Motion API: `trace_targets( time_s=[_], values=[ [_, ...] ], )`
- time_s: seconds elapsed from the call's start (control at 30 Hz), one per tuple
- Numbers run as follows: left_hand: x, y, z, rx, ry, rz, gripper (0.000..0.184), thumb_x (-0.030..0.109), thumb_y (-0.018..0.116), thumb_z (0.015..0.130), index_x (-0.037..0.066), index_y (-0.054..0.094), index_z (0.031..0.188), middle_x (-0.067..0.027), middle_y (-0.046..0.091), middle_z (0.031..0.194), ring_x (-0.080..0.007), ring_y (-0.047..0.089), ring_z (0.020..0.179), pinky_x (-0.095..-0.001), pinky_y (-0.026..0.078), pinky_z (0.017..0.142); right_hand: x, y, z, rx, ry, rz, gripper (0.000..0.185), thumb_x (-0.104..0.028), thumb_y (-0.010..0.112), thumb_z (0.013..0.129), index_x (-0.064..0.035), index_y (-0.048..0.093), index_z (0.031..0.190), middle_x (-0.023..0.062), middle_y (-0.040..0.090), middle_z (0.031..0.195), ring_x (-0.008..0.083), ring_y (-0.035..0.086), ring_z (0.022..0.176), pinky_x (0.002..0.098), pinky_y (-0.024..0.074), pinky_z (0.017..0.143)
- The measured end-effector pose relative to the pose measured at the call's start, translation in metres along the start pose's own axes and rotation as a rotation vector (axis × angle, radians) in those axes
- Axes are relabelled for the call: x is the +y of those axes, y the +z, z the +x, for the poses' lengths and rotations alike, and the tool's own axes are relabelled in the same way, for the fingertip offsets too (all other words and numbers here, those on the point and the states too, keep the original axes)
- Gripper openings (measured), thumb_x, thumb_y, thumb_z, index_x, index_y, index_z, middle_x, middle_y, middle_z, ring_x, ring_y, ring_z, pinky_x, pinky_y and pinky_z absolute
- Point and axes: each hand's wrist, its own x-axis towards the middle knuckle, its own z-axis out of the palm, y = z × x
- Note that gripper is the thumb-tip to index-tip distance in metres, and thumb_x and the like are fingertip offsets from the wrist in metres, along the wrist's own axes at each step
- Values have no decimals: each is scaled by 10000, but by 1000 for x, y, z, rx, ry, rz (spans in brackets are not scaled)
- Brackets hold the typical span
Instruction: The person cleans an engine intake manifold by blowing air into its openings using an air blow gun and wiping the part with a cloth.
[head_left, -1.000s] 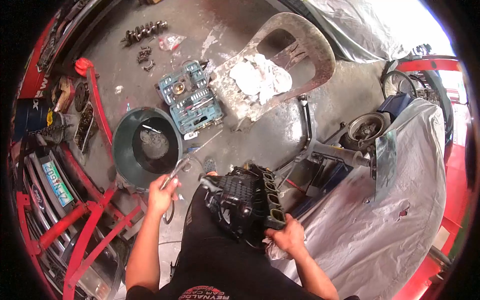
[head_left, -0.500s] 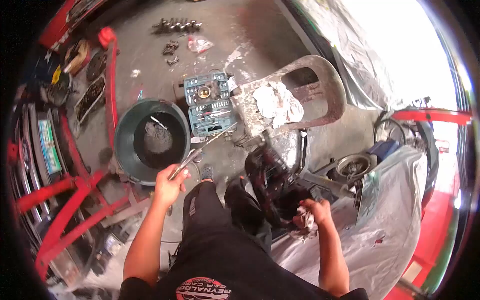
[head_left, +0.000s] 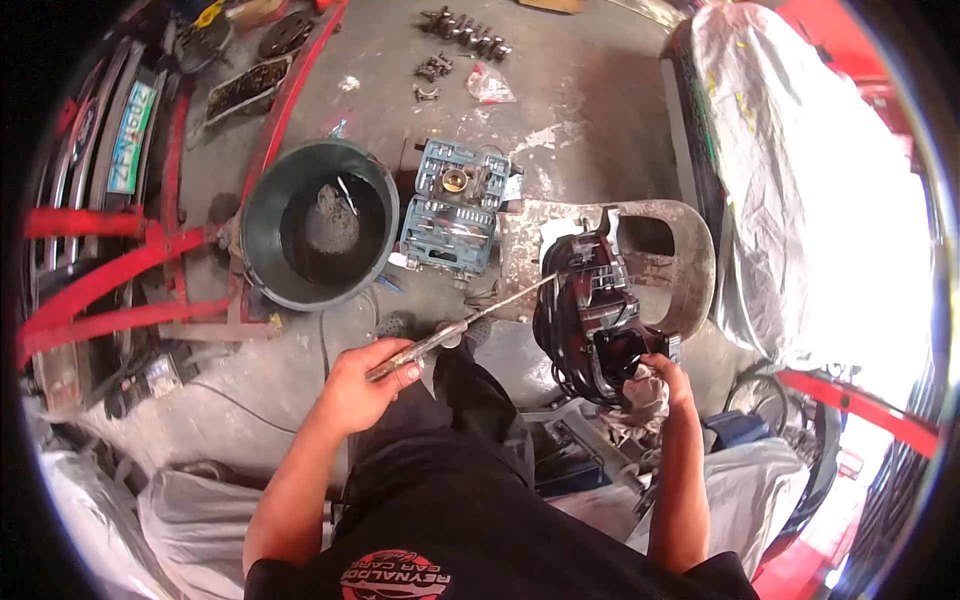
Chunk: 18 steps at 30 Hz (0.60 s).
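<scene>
My left hand (head_left: 372,382) is closed around the thick metallic handle of a long slim tool (head_left: 440,338). Its thin, twisted-looking shaft points up and right, the tip ending at or just in front of a black, curved engine part that looks like an intake manifold (head_left: 590,320). Gripping the lower right end of that manifold is my right hand (head_left: 668,382), with a crumpled, stained rag (head_left: 642,398) bunched under the fingers. The manifold is held over the seat of a worn plastic chair (head_left: 520,230) and covers most of the white cloth (head_left: 552,232) lying there.
A dark green tub (head_left: 262,270) with dark liquid and a grey clump stands left. Beside it lies an open blue tool case (head_left: 445,235). A crankshaft (head_left: 468,36) and a plastic bag (head_left: 488,84) are farther off. Red metal framing (head_left: 110,270) runs along the left.
The manifold has risen from beside my legs to above the chair, carried by my right hand with the rag. My left hand has moved right, bringing the tool's tip to the manifold.
</scene>
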Motion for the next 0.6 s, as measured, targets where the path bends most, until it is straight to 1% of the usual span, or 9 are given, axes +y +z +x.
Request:
trace_targets(
  time_s=[0.07, 0.1, 0.2, 0.3, 0.43, 0.53, 0.57, 0.6],
  values=[
    [7, 7, -6, 29, -6, -79, 364, 159, 719, 946, -5, 641, 1262, -38, 715, 989, -84, 611, 758, -257, 523, 656, -15, -19, 39, -93, 174, 211, 344, -273, 757, 800, -29, 737, 1043, 107, 725, 920, 211, 683, 842, 354, 548, 794],
    [15, 8, -11, 27, -25, -91, 350, 143, 706, 953, 1, 643, 1266, -37, 715, 1020, -83, 620, 801, -250, 522, 673, -25, -20, 51, -191, 91, 235, 296, -262, 740, 818, -39, 719, 1011, 108, 715, 891, 225, 687, 794, 362, 556, 738],
    [25, 15, -24, 23, -34, -112, 345, 140, 705, 952, -1, 644, 1261, -41, 722, 1019, -84, 627, 819, -254, 528, 687, -51, -19, 71, -257, 178, 316, 230, -261, 711, 833, -72, 693, 963, 94, 696, 859, 254, 667, 715, 370, 551, 664],
    [5, 34, -34, 79, -19, 45, 344, 144, 706, 951, -1, 643, 1257, -44, 729, 1012, -85, 629, 808, -260, 533, 693, -65, -15, 91, -290, 119, 245, 222, -275, 709, 833, -87, 687, 948, 77, 687, 839, 254, 656, 715, 376, 549, 677],
    [-21, 63, -45, 172, 37, -19, 359, 134, 718, 941, -6, 631, 1260, -47, 735, 1004, -85, 635, 788, -262, 536, 694, -57, -18, 140, -314, 48, 183, 241, -308, 715, 826, -109, 691, 959, 64, 692, 853, 251, 660, 758, 387, 546, 722],
    [-15, 75, -47, 193, 24, 8, 370, 135, 720, 940, -11, 622, 1265, -58, 738, 1016, -84, 654, 838, -255, 536, 708, -55, -19, 146, -301, 23, 176, 255, -318, 719, 823, -107, 696, 966, 70, 700, 872, 251, 662, 763, 391, 547, 726],
    [-16, 78, -46, 171, -6, 12, 367, 143, 731, 931, -3, 632, 1254, -79, 743, 1020, -112, 673, 847, -279, 542, 725, -55, -27, 156, -260, 132, 118, 267, -316, 699, 840, -97, 694, 992, 74, 706, 917, 256, 665, 782, 401, 546, 747],
    [-12, 81, -46, 149, 16, 12, 373, 176, 747, 916, 16, 645, 1237, -112, 735, 1014, -175, 687, 864, -310, 541, 751, -51, -37, 165, -272, 114, 102, 260, -315, 690, 846, -102, 688, 996, 81, 698, 914, 262, 668, 785, 401, 550, 742]
  ],
)
